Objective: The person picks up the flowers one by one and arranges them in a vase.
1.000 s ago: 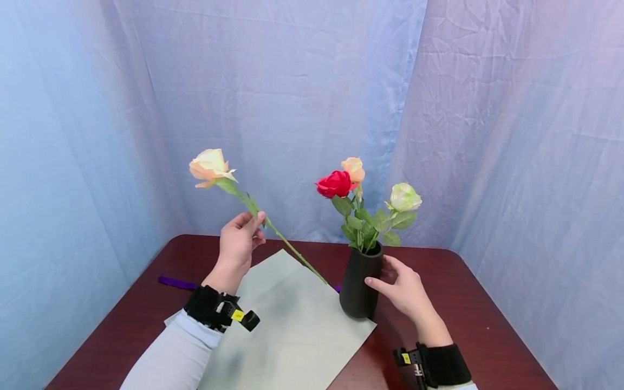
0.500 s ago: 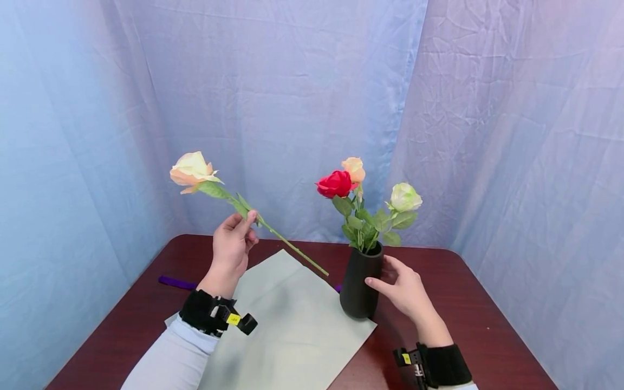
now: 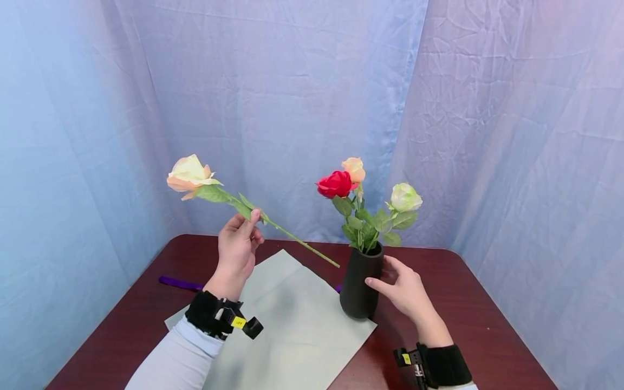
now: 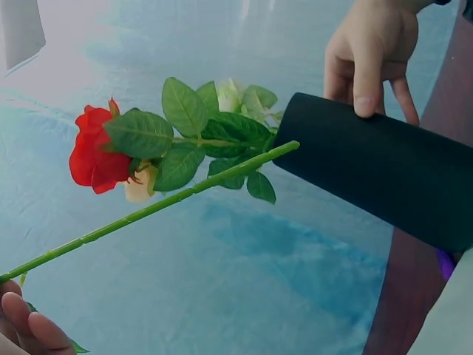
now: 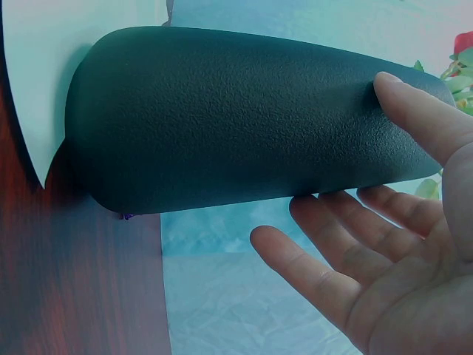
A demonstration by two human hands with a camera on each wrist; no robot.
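My left hand (image 3: 237, 246) pinches the stem of a cream-peach rose (image 3: 189, 173) between thumb and fingers. The bloom leans up to the left, and the bare stem (image 4: 162, 208) slants down right, its cut end just left of the vase in the head view. At the right edge of the paper stands a black vase (image 3: 359, 287), upright. My right hand (image 3: 404, 287) holds it from the right, thumb (image 5: 406, 103) on the near side and fingertips along the far side. A red rose (image 3: 334, 184), a peach rose (image 3: 354, 169) and a greenish-white rose (image 3: 404, 197) stand in the vase.
A pale grey-green paper sheet (image 3: 287, 325) lies on the dark red-brown table (image 3: 468, 303). Part of a purple ribbon (image 3: 179, 283) shows left of the paper, with another purple bit by the vase. Blue-lilac curtains (image 3: 273, 97) surround the table.
The left hand moved left, then slightly back right. The held rose has tilted flatter, its bloom going left and lower, its stem end rising toward the vase. The right hand and vase stayed still.
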